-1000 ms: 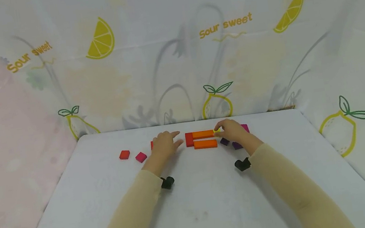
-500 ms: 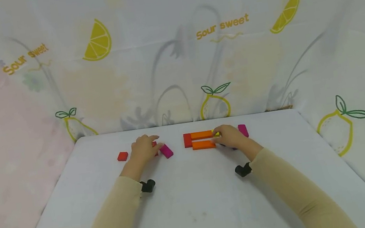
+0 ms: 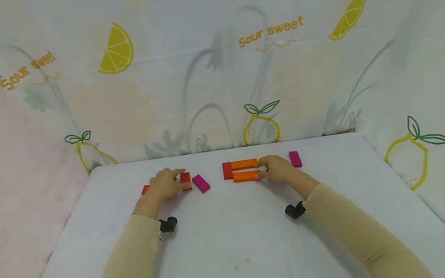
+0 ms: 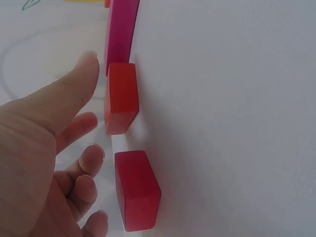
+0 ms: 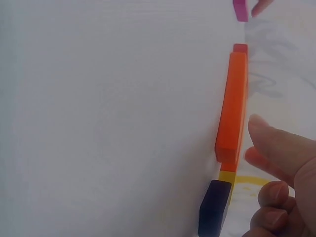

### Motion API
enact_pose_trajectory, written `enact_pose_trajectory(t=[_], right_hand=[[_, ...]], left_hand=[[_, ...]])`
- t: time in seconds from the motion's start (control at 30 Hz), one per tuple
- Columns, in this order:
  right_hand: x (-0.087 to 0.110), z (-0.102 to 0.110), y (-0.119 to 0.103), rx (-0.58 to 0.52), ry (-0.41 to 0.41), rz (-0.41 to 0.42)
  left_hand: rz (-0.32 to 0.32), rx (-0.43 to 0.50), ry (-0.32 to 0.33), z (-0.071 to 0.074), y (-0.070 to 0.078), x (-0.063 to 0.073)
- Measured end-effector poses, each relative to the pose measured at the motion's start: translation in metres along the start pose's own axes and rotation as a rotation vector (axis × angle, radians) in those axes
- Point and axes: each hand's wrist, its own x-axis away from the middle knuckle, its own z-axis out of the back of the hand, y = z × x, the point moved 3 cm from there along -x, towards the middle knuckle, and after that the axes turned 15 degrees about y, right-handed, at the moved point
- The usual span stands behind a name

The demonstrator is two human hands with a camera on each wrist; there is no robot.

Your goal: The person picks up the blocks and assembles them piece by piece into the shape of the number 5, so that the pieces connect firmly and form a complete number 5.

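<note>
My left hand (image 3: 162, 186) hovers at the left group of blocks, its thumb and forefinger spread about a red block (image 3: 185, 181). In the left wrist view there is a gap between the thumb and that red block (image 4: 123, 94), and a crimson block (image 4: 138, 190) lies below it. A magenta block (image 3: 201, 183) lies just to the right. My right hand (image 3: 275, 168) is at the right ends of two parallel orange blocks (image 3: 247, 176). In the right wrist view its fingers hold nothing, beside the orange block (image 5: 232, 106) and a dark purple block (image 5: 215, 207).
A red block (image 3: 227, 171) stands across the left ends of the orange blocks. A yellow block (image 5: 227, 177) shows at their right end. Another magenta block (image 3: 295, 159) lies right of my right hand, and a red block (image 3: 145, 189) is partly hidden at far left.
My left hand has moved left, uncovering the magenta block, and is now at the red block. My right hand has shifted slightly left to the orange blocks' ends, covering the purple blocks.
</note>
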Motion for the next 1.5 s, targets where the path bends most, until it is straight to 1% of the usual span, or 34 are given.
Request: enact_pose_trajectory(t=[0.17,0.27,0.37,0.5,0.73,0.87,1.0,1.2,1.33,1.5], right_hand=[[0.001,0.001,-0.002,0.003,-0.001,0.051],[0.002,0.000,-0.002,0.014,-0.006,0.043],[0.002,-0.001,-0.001,0.014,-0.016,0.013],[0.002,-0.003,0.001,0.001,-0.026,-0.009],[0.004,-0.003,0.000,0.013,-0.028,0.000],[0.006,-0.003,0.000,0.009,-0.031,-0.008],[0.008,-0.003,0.000,0.006,-0.031,-0.013],[0.012,-0.001,0.000,0.004,-0.039,-0.016],[0.013,-0.001,0.001,0.011,-0.044,-0.020],[0.015,0.000,0.001,0.002,-0.051,-0.029]], left_hand=[[0.000,-0.002,-0.023,0.001,-0.004,0.001],[0.001,-0.006,-0.025,0.001,-0.006,0.001],[0.005,-0.001,-0.025,0.001,-0.008,-0.001],[0.019,0.020,-0.023,0.000,-0.009,-0.001],[0.019,0.046,-0.006,-0.001,-0.010,-0.001],[0.020,0.056,-0.002,-0.001,-0.010,0.000],[0.011,0.060,0.016,-0.002,-0.012,0.001],[0.013,0.074,0.042,-0.001,-0.008,0.003],[-0.002,0.085,0.051,0.003,-0.004,0.006],[0.024,0.149,0.058,0.007,0.000,0.010]])
